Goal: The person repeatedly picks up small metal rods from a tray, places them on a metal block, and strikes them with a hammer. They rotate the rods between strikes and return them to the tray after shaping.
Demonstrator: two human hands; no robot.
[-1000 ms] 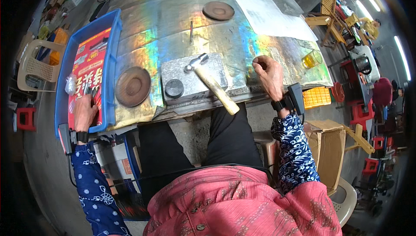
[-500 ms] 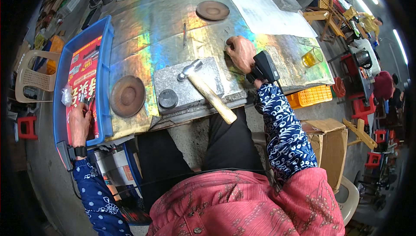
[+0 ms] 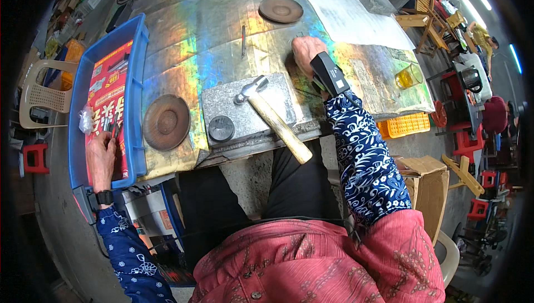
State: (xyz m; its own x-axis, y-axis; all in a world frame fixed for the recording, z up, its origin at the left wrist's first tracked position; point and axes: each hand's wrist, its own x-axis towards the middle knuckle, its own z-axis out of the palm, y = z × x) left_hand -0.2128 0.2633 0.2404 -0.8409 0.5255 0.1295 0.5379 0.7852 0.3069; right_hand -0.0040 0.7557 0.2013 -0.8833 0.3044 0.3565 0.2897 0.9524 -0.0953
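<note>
Inside the blue plastic tray, my left hand has its fingers closed around thin dark objects too small to name. These lie over a red printed sheet in the tray. My right hand rests curled on the table, beyond the stone block, and what its fingers may hold is hidden. On the grey stone block lies a hammer, its wooden handle jutting past the near edge. A small dark round cup-like piece sits at the block's near left corner.
A brown round dish lies between tray and block; another dish is farther back. A thin dark rod lies mid-table. White sheeting covers the far right. A glass of yellow liquid stands near the right edge.
My right hand has shifted slightly away from me and stays curled. My left hand remains in the tray with little change. The whole view has moved slightly.
</note>
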